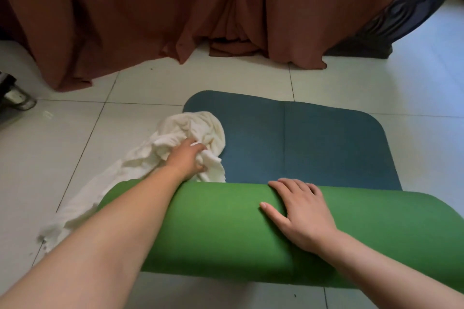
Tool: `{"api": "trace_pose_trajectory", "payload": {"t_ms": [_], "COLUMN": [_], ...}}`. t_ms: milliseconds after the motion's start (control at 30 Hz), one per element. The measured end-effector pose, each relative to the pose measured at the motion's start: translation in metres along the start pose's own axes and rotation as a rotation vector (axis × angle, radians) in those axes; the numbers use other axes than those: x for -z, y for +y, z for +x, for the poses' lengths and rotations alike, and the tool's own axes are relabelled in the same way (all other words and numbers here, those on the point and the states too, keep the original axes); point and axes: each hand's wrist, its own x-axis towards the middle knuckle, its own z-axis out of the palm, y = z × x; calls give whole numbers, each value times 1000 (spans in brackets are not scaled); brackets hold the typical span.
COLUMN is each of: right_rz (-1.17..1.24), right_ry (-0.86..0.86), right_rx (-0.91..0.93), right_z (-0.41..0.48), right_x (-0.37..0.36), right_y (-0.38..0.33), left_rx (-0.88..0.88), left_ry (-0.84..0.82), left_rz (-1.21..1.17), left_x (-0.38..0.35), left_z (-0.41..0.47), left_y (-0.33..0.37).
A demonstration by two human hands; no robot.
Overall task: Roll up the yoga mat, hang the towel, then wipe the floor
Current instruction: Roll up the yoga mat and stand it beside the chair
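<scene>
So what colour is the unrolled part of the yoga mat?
The unrolled part is dark teal-blue; the rolled part is green. Head view shows it best.

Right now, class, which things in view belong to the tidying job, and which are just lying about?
Belong: green-and-blue foam yoga mat, part rolled under the right hand; crumpled white cloth towel, gripped by the left hand; white tiled floor.
Lying about: draped brown fabric curtain; dark carved furniture.
</scene>
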Motion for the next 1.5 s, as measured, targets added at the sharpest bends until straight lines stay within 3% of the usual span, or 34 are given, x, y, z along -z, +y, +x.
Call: {"api": "trace_pose_trajectory", "payload": {"t_ms": [233, 400, 600, 767, 967, 1067, 1367, 1500], "right_rz": [1, -24, -4, -2, 26, 53, -21, -43], "right_ry": [13, 0, -22, -22, -40, -91, -132, -133], "right_rx": [-5, 5, 11, 28, 52, 54, 4, -52], "right_z": [-1, 1, 9, 7, 1, 3, -14, -24], "right_x": [1, 2, 6, 5, 8, 10, 11, 16], "right_y": [0, 0, 2, 1, 4, 10, 31, 58], "left_rx": [-4, 47, 314, 259, -102, -193, -239, -266], "left_ry": [232, 427, 678, 397, 77, -101, -173, -192], "left_rz": [-324, -288, -178, -95, -115, 9, 305, 227], "left_x": [24, 88, 143, 125, 60, 26, 5, 11], "left_z": [-14, -26, -46, -58, -88, -104, -119, -122], "left_y": [-1, -17, -55, -58, 25, 56, 59, 55]}}
